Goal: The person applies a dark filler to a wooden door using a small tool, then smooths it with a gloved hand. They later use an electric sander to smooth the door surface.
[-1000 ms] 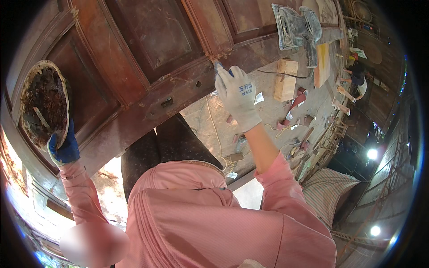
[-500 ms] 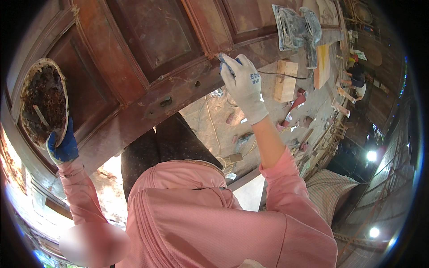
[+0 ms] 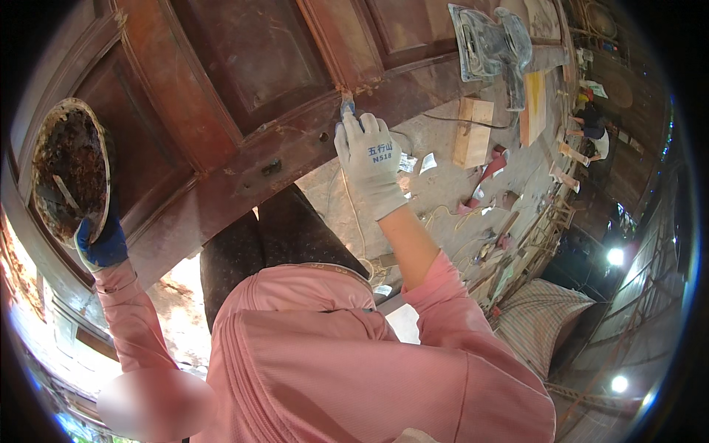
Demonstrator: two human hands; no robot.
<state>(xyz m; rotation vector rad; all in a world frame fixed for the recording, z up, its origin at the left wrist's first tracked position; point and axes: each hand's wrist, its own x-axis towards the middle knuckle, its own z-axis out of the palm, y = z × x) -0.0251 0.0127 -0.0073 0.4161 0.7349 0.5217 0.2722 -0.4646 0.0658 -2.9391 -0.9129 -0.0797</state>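
The right hand (image 3: 367, 164) seems to pinch a small tool (image 3: 347, 105), pointing away along the door (image 3: 255, 81); the left hand (image 3: 105, 245) holds a bowl (image 3: 108, 156).

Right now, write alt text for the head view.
A person in a pink jacket holds a bowl of lumpy brown stuff in the gloved left hand; the gloved right hand is at the near edge of a brown panelled door. A dusty power tool rests further right.

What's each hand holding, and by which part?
Left hand: crusted round pan, by its near edge. Right hand: seemingly a small blade; held part hidden.
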